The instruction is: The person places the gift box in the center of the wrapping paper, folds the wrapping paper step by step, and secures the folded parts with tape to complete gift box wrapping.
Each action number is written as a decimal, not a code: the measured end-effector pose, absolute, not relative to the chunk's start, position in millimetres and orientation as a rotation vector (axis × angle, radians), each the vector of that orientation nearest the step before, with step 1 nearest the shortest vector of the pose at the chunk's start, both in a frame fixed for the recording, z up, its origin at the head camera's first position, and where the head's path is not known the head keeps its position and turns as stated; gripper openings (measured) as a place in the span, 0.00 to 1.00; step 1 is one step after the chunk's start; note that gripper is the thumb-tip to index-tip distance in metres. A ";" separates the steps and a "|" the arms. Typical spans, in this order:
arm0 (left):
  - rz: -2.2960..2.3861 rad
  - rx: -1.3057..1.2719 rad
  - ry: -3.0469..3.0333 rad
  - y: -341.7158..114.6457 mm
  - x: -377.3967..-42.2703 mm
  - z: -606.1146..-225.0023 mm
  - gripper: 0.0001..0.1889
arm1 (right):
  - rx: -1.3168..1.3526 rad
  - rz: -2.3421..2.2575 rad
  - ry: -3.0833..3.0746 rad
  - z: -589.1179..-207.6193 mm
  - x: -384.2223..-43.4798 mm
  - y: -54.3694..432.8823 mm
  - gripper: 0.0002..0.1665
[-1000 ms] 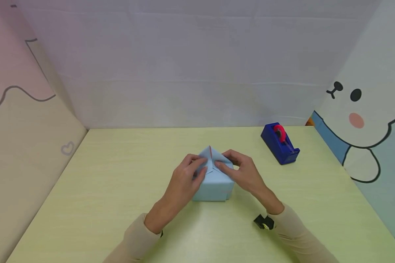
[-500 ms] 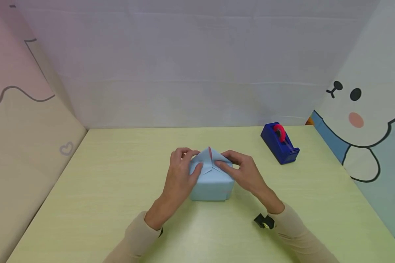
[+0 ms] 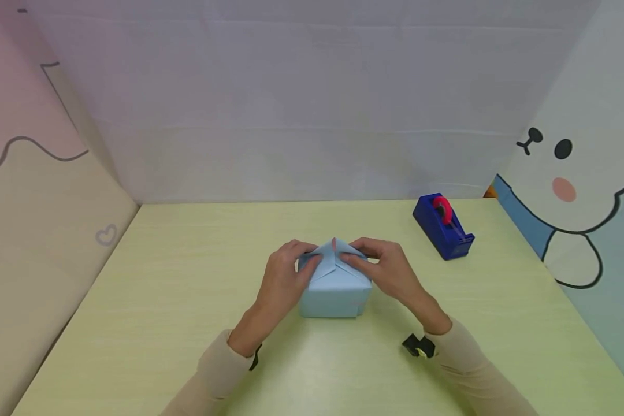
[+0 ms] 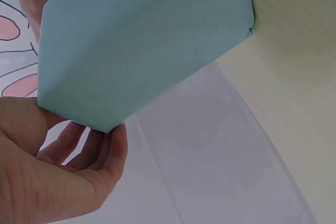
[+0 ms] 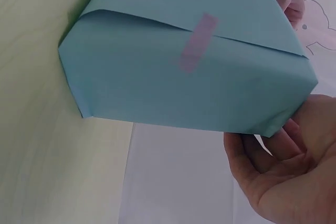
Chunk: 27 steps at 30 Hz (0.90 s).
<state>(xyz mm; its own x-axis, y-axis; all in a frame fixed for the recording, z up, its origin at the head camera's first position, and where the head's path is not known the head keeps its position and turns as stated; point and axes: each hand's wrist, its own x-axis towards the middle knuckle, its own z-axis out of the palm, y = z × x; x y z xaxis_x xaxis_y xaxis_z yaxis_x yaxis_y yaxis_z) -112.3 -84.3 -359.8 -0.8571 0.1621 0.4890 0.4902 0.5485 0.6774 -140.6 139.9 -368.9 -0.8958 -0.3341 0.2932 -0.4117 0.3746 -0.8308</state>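
A box wrapped in light blue wrapping paper [image 3: 329, 303] sits on the table, with folded flaps rising to a point at its far top edge. My left hand [image 3: 283, 276] pinches the paper at the left side, thumb on top and fingers behind. Opposite it, my right hand [image 3: 392, 273] pinches the right side the same way. The left wrist view shows one plain side of the wrapped box [image 4: 142, 45]. In the right wrist view, a pink strip of tape [image 5: 198, 43] crosses a paper seam. A reddish streak [image 3: 334, 244] shows at the flap's peak. The fingertips behind the paper are partly hidden.
A blue tape dispenser [image 3: 443, 229] with a red tape roll [image 3: 442, 209] stands at the back right of the pale table [image 3: 208, 242]. Patterned cloth panels border the table at the left and right, and a plain pale sheet [image 3: 312, 115] hangs behind.
My left hand has left the middle of the flap and now pinches the paper's left side. The peak has sunk slightly. My right hand has barely moved.
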 end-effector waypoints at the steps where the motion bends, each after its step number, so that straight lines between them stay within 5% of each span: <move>1: -1.227 -0.540 -2.414 -84.8 -113.1 -360.0 0.06 | 0.686 1.572 -2.547 -368.9 -141.1 140.0 0.08; 27: -1.235 -0.665 -2.430 -96.3 -115.8 -362.8 0.12 | 0.765 1.542 -2.481 -373.6 -134.6 148.8 0.12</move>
<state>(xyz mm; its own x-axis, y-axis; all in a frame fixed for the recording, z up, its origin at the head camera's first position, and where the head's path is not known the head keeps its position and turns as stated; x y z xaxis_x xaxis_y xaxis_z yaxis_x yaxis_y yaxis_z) -115.8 -96.3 -362.8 -0.8346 0.2541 0.4887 0.5445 0.5141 0.6627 -134.6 148.8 -373.6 -0.8647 -0.3522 0.3580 -0.4769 0.3525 -0.8051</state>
